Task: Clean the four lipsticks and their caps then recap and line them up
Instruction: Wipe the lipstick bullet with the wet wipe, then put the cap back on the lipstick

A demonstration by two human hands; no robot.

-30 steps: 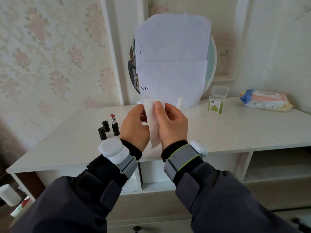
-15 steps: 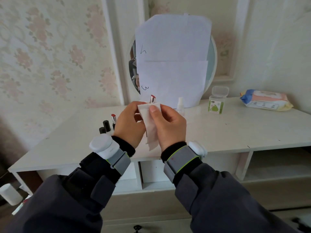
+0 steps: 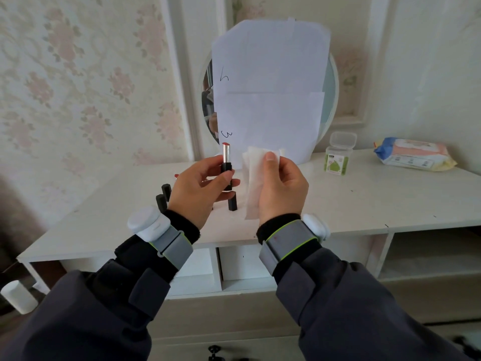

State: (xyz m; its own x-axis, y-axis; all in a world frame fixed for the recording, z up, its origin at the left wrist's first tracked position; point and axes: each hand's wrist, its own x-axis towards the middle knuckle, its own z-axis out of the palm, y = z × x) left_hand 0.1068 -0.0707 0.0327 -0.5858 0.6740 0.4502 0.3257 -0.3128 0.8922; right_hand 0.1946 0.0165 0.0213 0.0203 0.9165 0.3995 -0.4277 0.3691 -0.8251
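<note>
The hands have parted — the left hand [image 3: 200, 186] grips an upright, uncapped silver-and-black lipstick [image 3: 226, 162] above the white worktop [image 3: 364, 199], just beside the folded white wipe [image 3: 253, 183] pinched in the right hand [image 3: 281, 188].

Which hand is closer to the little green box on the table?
The right hand, which holds a wipe and is left of the green box. The left hand, gripping a lipstick, is farther left.

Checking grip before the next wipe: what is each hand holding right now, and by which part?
Left hand holds an uncapped lipstick upright by its black base. Right hand pinches a white wipe near its top edge.
</note>
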